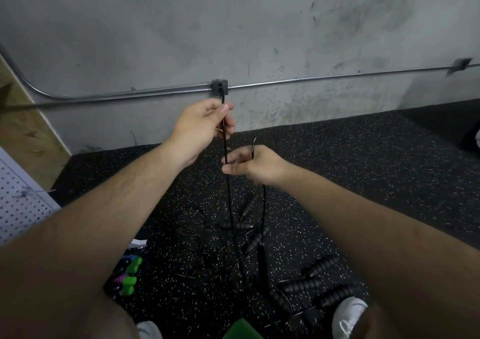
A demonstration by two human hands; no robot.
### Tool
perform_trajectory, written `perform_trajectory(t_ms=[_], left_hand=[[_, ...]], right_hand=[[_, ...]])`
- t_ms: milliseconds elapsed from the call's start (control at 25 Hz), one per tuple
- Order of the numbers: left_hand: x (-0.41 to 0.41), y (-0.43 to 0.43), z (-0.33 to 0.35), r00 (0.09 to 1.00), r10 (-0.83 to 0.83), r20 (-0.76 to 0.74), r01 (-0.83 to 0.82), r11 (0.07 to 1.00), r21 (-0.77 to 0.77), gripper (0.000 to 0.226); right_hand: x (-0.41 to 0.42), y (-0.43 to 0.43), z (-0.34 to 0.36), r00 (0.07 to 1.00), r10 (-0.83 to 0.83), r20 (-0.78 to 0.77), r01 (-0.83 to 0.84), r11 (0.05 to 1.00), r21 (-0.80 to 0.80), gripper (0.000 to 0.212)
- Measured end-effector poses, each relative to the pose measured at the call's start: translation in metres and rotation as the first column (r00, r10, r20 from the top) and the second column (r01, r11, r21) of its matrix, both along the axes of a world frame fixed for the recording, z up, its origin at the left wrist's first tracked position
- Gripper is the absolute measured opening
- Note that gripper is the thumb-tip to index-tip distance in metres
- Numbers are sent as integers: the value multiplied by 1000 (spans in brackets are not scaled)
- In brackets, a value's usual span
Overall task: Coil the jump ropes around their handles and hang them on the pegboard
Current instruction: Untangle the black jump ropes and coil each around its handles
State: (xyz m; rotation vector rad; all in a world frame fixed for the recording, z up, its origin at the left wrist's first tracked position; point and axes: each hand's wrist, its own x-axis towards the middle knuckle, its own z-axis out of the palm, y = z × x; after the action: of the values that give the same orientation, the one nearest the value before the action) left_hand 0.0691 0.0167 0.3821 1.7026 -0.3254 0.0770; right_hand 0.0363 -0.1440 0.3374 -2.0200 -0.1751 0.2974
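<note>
I face a grey concrete wall (233, 26), scuffed and stained darker toward two o'clock. A metal conduit (324, 78) runs across it through a small junction box (219, 87) at twelve, curving up at ten. A second box (461, 64) sits at two. Under me lies black rubber floor (363, 162) flecked white. At nine stands a wood panel (23, 130), plywood perhaps; the view smears there.

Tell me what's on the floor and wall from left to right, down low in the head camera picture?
pegboard → green handles → black handles → white shoe
</note>
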Motion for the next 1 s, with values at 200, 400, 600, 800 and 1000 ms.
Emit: perform_trajectory(t_ms=[200,400,600,800,1000], left_hand=[[8,13,-17,996,16,-87,0,984,180,20],[-13,22,-59,974,-66,-216,156,888,433,40],[-13,22,-88,939,-247,-238,341,598,725,15],[1,35,-64,980,-176,-92,177,561,809,20],[11,47,-34,980,-83,181,-96,603,792,25]], right_hand=[[3,4,10,979,-127,160,133,991,-27,23],[9,-3,32,937,-316,150,280,934,221,26],[12,-5,37,918,-381,108,334,891,306,27],[15,-22,32,876,-481,35,468,865,180,30],[9,-36,14,881,-425,-207,387,900,-199,33]])
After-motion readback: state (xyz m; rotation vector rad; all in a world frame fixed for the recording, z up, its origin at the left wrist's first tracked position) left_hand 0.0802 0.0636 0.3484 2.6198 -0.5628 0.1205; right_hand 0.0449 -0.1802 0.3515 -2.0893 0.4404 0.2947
